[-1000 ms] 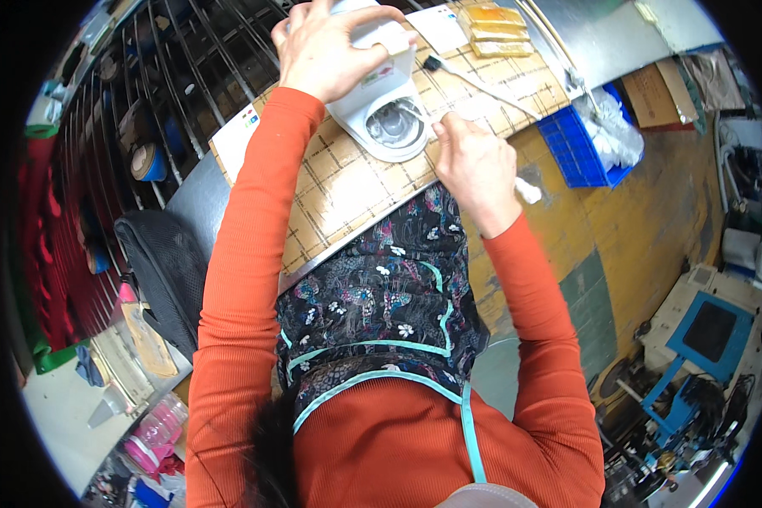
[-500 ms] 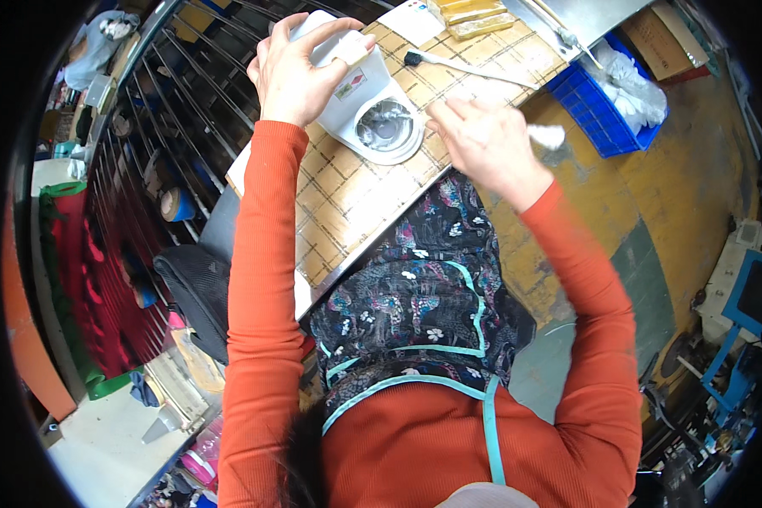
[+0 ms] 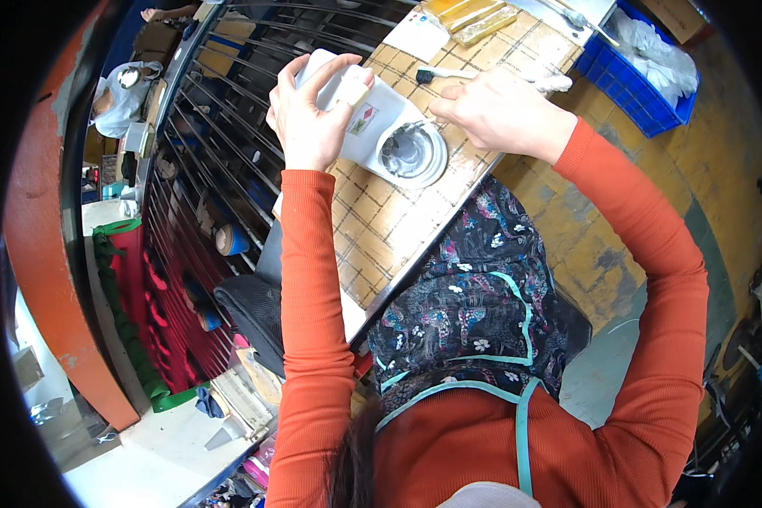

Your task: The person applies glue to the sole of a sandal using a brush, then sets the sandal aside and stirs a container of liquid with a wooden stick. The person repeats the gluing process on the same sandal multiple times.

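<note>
My left hand is wrapped round the far end of a white plastic container with a small label, fingers closed. Its round mouth faces me and shows grey, wet-looking paste inside. A pale bit shows at my left fingertips; I cannot make out what it is. To the right of the mouth, my right hand is closed on a thin tool, mostly hidden by the fingers, whose white, fuzzy end sticks out behind the hand. A white-handled brush with black bristles lies just beyond, partly covered by my right hand.
The container rests on a table with checked, tile-like covering. Amber bars and a white paper lie at its far side. A blue crate with plastic bags stands at right, a metal rod rack at left.
My right hand has moved farther from me relative to the container's mouth and now covers part of the black-bristled brush. The whole view has shifted. My left hand keeps its hold.
</note>
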